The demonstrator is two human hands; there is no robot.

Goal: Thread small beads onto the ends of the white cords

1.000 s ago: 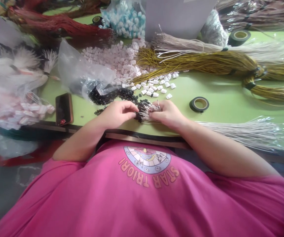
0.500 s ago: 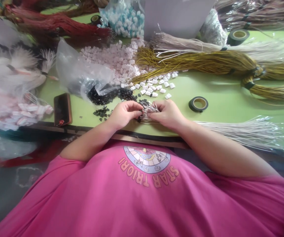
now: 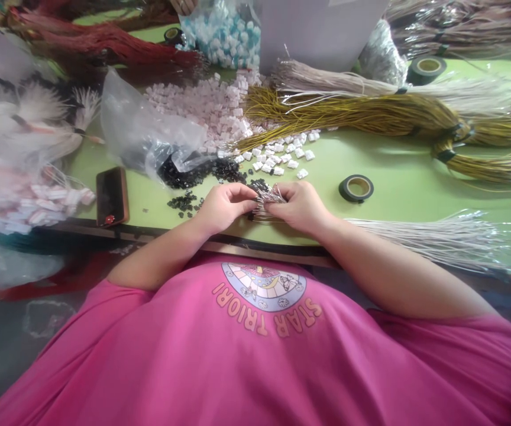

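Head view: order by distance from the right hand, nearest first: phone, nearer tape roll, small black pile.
1. Nearer tape roll: right of the right hand.
2. Small black pile: left, beyond the left hand.
3. Phone: farther left.

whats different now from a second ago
The left hand moved toward the right hand, uncovering more black pieces. Another person's hand appeared at the top, beside the bag of blue pieces. The right hand still grips white wires; the nearer tape roll and phone stayed.
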